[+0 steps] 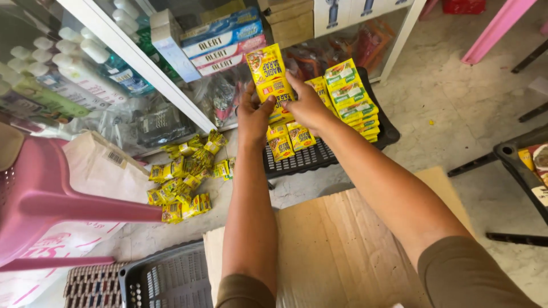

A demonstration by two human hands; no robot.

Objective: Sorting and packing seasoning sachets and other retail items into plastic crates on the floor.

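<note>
Shop floor of pale stone, with a glass-fronted shelf unit (142,63) behind. At far left stands a pink plastic chair (40,194). Beside it, a loose heap of yellow sachets (182,182) lies on the floor. Left hand (253,117) and right hand (306,105) are both closed on a strip of yellow sachets (269,77), held upright over a black slatted tray (319,157). Stacked green-topped sachets (354,100) rest in the tray's right part. Flattened cardboard (342,245) lies below the arms.

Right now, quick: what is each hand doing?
Left hand: closed on the strip of yellow sachets.
Right hand: closed on the same strip, above the black tray.
</note>
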